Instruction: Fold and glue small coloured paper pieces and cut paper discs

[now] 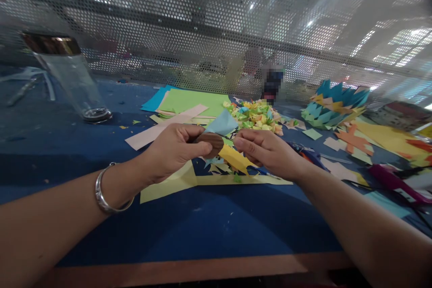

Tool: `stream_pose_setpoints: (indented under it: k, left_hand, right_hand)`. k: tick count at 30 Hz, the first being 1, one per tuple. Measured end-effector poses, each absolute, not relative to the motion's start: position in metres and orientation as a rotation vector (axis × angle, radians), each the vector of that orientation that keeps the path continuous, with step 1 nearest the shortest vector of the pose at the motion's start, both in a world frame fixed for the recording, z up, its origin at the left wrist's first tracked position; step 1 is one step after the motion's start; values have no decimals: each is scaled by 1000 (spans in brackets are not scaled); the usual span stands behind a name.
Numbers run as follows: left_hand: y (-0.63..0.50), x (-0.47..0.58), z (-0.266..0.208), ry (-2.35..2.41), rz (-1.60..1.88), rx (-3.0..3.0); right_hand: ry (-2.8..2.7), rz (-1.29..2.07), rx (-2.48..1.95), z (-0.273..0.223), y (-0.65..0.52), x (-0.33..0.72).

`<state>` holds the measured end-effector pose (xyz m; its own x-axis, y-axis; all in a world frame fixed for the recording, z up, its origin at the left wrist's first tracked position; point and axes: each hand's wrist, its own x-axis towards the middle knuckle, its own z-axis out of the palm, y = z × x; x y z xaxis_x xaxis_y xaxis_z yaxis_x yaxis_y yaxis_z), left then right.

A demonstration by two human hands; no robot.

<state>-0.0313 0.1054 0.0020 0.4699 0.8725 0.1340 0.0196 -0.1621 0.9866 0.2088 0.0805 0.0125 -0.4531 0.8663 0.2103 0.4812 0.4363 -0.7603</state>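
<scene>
Between the thumb and fingers of my left hand (178, 146) is a small brown wood-grain disc (215, 143). A light blue piece of paper (222, 122) stands up just above it, touching the disc or close behind it. My right hand (266, 150) is closed in a pinch at the disc's right side. A thin dark stick-like thing (228, 138) runs from its fingertips toward the blue paper; its far end is hidden. Below the hands are a yellow paper strip (236, 158), small paper scraps and a long pale yellow sheet (175, 183).
A clear glass bottle (79, 83) stands at the left. Behind my hands are stacked coloured sheets (199, 101) and a heap of small folded papers (258, 117). A spiky paper crown (334, 103) and a magenta tool (400, 184) are at the right. Perforated metal (189, 31) borders the table.
</scene>
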Motion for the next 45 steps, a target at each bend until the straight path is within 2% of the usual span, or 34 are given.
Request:
stream_pose_setpoints:
  k: [7,15,24,31,39,45]
  left_hand:
    - [106,-29,4,791,952,1529]
    - [106,-27,4,848,1043,1503]
    - [99,-24,2,802,978,1618]
    - [97,-22,2,703,986,1486]
    - [91,-17,1,668,1012,1232]
    - [102,-22,3,744,1100,1244]
  right_hand:
    - [-1994,982,-1117,11,78,208]
    - [-1982,934,-1234,14,78,206]
    - [-1825,883,-1064,3,74,185]
    - [-1709,1019,-1009,2,71,178]
    - [-1692,944,-904,1,71,179]
    - [-1758,840,-1064,1,72,188]
